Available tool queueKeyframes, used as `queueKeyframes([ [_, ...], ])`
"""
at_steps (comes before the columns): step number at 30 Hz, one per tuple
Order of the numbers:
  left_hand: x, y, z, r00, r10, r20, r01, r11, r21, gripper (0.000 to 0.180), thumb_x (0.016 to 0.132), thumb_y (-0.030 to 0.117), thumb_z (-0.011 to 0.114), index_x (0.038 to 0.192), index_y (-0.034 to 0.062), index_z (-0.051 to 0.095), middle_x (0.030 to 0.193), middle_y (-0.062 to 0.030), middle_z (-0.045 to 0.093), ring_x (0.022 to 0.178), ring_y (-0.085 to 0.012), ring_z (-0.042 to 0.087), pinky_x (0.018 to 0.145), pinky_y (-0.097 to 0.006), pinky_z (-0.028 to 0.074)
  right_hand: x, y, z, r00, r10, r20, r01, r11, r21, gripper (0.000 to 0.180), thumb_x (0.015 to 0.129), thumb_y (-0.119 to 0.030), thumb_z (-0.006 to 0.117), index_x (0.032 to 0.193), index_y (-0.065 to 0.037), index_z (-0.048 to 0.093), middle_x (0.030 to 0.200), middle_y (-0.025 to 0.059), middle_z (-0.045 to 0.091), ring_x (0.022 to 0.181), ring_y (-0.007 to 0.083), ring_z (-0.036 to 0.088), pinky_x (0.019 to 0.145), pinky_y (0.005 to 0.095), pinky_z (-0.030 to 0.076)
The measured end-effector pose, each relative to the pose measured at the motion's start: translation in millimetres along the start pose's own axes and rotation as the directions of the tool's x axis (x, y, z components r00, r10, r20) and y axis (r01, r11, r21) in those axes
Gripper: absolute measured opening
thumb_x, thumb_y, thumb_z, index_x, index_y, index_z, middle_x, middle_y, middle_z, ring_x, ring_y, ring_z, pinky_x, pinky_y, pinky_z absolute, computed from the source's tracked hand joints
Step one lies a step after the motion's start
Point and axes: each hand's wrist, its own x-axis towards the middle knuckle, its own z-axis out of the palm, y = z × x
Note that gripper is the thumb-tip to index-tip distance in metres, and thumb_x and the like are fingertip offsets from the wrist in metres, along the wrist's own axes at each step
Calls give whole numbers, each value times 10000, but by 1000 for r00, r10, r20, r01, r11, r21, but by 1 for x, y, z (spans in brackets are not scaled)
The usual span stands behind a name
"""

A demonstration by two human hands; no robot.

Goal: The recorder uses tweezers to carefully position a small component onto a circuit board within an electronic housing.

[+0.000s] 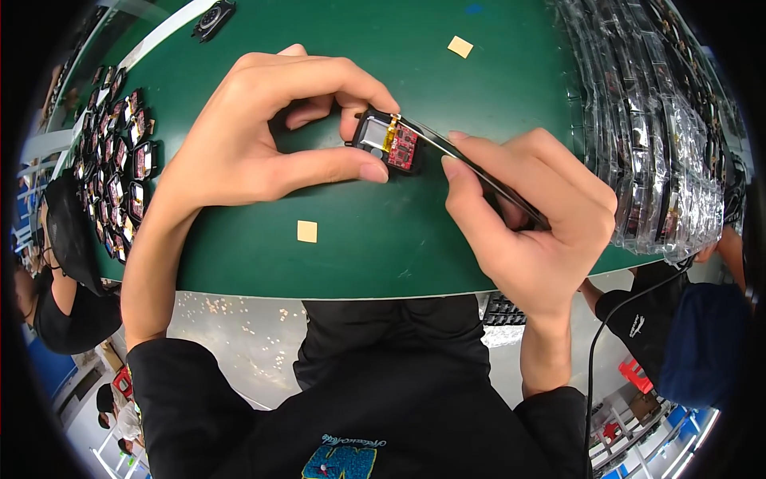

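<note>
My left hand [271,120] grips a small black watch-like housing [388,142] between thumb and fingers above the green table. Inside the housing a silver battery, a strip of yellow tape and a red circuit board are exposed. My right hand [535,207] is closed around dark metal tweezers [479,172]. The tweezers' tips reach the upper edge of the housing, beside the yellow tape. Whether they pinch anything there is too small to tell.
Many similar opened housings [116,172] cluster at the table's left. Clear plastic trays [638,136] are stacked on the right. Small yellowish squares [307,231] lie on the green table [359,255], and a dark watch-like part [213,20] sits far left. Other people are at both sides.
</note>
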Motion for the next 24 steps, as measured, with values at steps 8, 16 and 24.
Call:
queueKeyframes([
  [8,-1,-6,0,1000,27,10,-26,999,-38,569,711,269,991,1199,37,815,869,-27,732,662,-131,496,730,-313,364,-1,4,9,989,-149,-18,147,986,-82,222,807,85,866,1013,2,866,733,0,659,533,33,446,496,235,291],
  [16,1,-9,-7,997,17,82,-9,995,-99,581,700,316,972,1193,40,834,929,-31,758,704,-140,494,722,-311,368,2,0,-5,994,40,100,-49,995,88,182,846,72,855,1020,19,865,725,6,658,589,31,513,535,218,322],
  [24,1,-10,-7,995,48,85,-42,996,-76,596,712,394,951,1185,48,842,930,-21,742,715,-140,498,718,-322,354,2,-1,-3,992,53,114,-64,994,94,173,844,80,843,1004,18,865,712,2,649,587,27,509,534,220,319],
])
